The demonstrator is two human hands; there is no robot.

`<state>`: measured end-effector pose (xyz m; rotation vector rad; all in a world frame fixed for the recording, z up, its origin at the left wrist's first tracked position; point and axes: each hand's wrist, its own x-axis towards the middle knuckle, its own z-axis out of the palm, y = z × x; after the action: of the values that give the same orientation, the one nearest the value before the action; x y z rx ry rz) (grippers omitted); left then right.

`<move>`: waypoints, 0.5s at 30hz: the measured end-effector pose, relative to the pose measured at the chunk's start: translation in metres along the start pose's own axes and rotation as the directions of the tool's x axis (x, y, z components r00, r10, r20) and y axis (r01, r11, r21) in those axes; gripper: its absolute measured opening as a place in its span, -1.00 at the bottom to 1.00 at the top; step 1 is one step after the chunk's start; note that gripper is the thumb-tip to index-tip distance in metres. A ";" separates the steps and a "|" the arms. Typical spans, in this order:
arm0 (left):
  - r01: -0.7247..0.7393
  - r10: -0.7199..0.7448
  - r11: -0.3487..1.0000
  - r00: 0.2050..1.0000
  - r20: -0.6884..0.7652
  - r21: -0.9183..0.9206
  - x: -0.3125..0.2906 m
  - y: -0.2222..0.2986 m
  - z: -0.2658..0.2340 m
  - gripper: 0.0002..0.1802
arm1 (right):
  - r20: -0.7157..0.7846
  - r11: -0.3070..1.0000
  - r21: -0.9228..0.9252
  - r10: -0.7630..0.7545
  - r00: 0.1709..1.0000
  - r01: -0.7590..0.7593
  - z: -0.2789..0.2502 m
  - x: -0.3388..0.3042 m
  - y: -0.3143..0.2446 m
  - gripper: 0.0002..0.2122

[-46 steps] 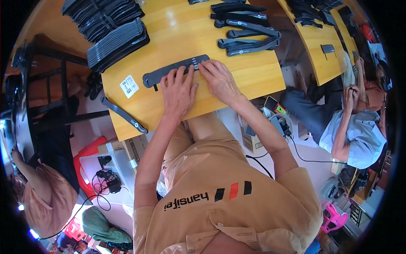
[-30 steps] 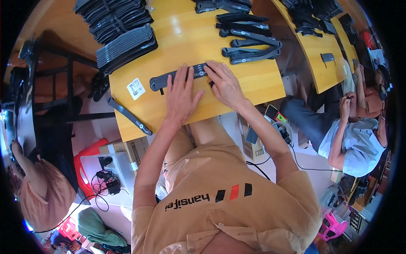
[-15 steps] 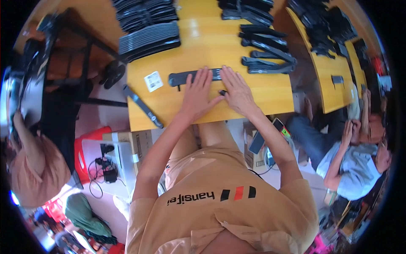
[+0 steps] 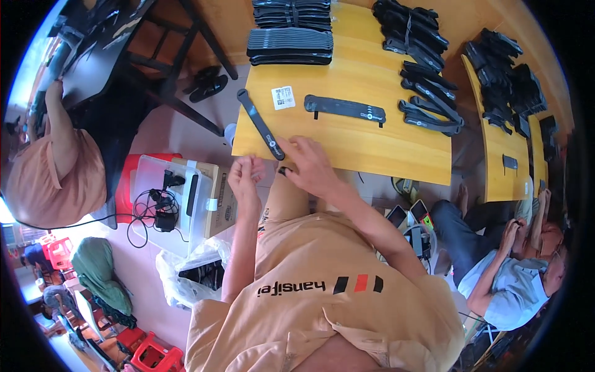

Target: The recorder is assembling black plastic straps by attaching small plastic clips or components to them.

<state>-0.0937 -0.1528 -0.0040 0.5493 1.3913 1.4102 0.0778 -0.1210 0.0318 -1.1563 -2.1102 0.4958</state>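
My left hand point(image 4: 246, 178) is off the table's near edge, fingers curled together; whatever they hold, if anything, is hidden. My right hand point(image 4: 313, 166) reaches across to the near end of a black strap point(image 4: 259, 124) lying slantwise on the table. Its thumb and fingers are apart around that end; I cannot tell whether they touch it. A small black piece point(image 4: 284, 171) shows at the right thumb tip. A second flat black strap point(image 4: 344, 109) with pale markings lies crosswise further right, two short tabs sticking out below it.
On the yellow table point(image 4: 372, 155) are a white label sheet point(image 4: 283, 97), stacked dark straps point(image 4: 290, 46) at the back and loose straps point(image 4: 431, 115) at right. A clear bin with cables point(image 4: 164, 204) stands on the floor at left. A seated person point(image 4: 502, 279) works at right.
Both hands have left the crosswise strap and moved left, the left hand off the table edge, the right to the slanted strap. The view has shifted left.
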 end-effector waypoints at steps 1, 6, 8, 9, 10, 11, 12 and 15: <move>-0.002 0.002 1.000 1.000 -0.002 -0.008 -0.004 -0.002 -0.003 -0.74 | 0.044 1.000 0.000 -0.008 0.999 0.008 0.009 0.004 -0.001 -0.45; 0.286 -0.242 0.939 0.944 0.224 -0.192 -0.014 -0.004 0.007 -0.69 | 0.035 0.985 0.134 0.108 0.994 -0.111 0.029 -0.002 0.006 -0.59; 0.349 -0.270 0.904 0.913 0.306 -0.245 -0.016 0.003 0.013 -0.69 | 0.061 0.936 0.265 0.224 0.973 -0.232 0.025 -0.011 0.001 -0.64; 0.413 -0.290 0.867 0.873 0.391 -0.278 -0.017 0.005 0.016 -0.70 | 0.077 0.778 0.531 0.351 0.933 -0.336 0.024 -0.018 0.000 -0.68; 0.417 -0.292 0.864 0.872 0.393 -0.283 -0.017 0.006 0.018 -0.70 | 0.127 0.537 0.746 0.464 0.876 -0.393 0.022 -0.022 -0.004 -0.72; 0.432 -0.280 0.851 0.854 0.438 -0.299 -0.018 0.006 0.020 -0.71 | 0.129 0.539 0.743 0.466 0.875 -0.397 0.017 -0.027 -0.010 -0.72; 0.447 -0.266 0.838 0.835 0.482 -0.312 -0.020 0.007 0.023 -0.72 | 0.120 0.530 0.758 0.459 0.881 -0.379 0.009 -0.032 -0.017 -0.72; 0.416 -0.228 0.857 0.835 0.501 -0.304 -0.033 0.027 0.040 -0.72 | 0.027 0.570 0.770 0.418 0.908 -0.285 -0.021 -0.036 -0.025 -0.73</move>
<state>-0.0568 -0.1581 0.0404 0.3124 0.7440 1.1447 0.0917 -0.1648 0.0482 -1.0290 -1.2519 1.2968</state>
